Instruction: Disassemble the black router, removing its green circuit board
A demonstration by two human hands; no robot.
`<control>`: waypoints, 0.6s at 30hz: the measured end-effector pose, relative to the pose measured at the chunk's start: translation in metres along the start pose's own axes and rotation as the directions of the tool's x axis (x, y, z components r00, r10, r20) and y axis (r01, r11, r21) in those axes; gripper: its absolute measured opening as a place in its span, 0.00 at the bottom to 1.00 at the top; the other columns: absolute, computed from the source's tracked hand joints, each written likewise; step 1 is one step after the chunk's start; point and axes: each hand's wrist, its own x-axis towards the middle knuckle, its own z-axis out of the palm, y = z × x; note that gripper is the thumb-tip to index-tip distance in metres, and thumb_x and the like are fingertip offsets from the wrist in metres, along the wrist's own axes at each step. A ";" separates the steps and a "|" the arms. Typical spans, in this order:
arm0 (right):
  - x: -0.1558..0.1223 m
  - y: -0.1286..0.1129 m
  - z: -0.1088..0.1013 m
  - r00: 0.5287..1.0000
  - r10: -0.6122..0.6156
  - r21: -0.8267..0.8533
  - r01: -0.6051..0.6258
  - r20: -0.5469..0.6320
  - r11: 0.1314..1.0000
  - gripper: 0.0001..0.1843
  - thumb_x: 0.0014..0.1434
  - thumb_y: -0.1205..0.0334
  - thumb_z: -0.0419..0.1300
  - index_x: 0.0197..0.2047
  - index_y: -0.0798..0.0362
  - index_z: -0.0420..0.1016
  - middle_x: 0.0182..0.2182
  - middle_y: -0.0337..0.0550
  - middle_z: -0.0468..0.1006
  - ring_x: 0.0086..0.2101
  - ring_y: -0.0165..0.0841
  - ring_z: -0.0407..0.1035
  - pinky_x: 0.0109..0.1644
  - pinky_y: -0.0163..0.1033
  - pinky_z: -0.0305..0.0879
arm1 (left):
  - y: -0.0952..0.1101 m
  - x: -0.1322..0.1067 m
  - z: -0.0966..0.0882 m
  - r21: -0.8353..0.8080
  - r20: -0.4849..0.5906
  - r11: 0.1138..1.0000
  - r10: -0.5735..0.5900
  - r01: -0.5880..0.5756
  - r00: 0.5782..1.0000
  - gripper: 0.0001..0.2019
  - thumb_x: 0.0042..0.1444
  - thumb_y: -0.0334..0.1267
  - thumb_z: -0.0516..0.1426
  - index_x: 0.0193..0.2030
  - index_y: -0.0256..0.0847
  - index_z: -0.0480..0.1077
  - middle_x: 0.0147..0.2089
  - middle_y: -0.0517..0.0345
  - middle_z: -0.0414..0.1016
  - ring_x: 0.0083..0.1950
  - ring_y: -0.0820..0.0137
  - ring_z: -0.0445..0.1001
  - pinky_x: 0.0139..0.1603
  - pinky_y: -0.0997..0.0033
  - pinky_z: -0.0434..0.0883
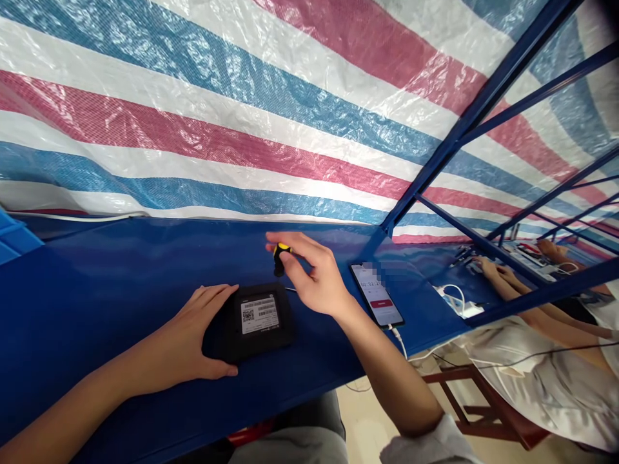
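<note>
A flat, black, square-cornered device (264, 348) lies on the blue tabletop with a white label (260, 314) facing up, printed with barcodes and a QR code. My left hand (200, 332) grips its left side, thumb at the near edge and fingers along the far edge. Above the device's far right corner, my right hand (314, 274) pinches a short screwdriver (280, 258) by its black-and-yellow handle. The screwdriver's shaft cannot be made out, and its lower end appears apart from the device. A thin pale strand (291, 289) shows beside the device, partly behind my right hand.
Right of my right arm lies a phone (377, 293) showing a timer, with a white cable (397, 338) plugged in. A blue bin (17, 238) stands at the left. Striped sheeting backs the table (120, 270); a blue metal frame (435, 164) rises at right. Co-workers' arms (512, 296) are beyond it.
</note>
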 end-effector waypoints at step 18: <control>-0.001 0.003 0.002 0.998 0.003 -0.087 -0.009 -0.068 0.996 0.09 0.73 0.60 0.65 0.53 0.47 0.86 0.40 0.41 0.85 0.39 0.33 0.79 0.46 0.39 0.80 | 0.002 -0.003 0.008 -0.021 -0.083 1.000 -0.015 0.013 0.996 0.57 0.47 0.57 0.74 0.82 0.59 0.53 0.83 0.49 0.57 0.83 0.32 0.52 0.75 0.35 0.67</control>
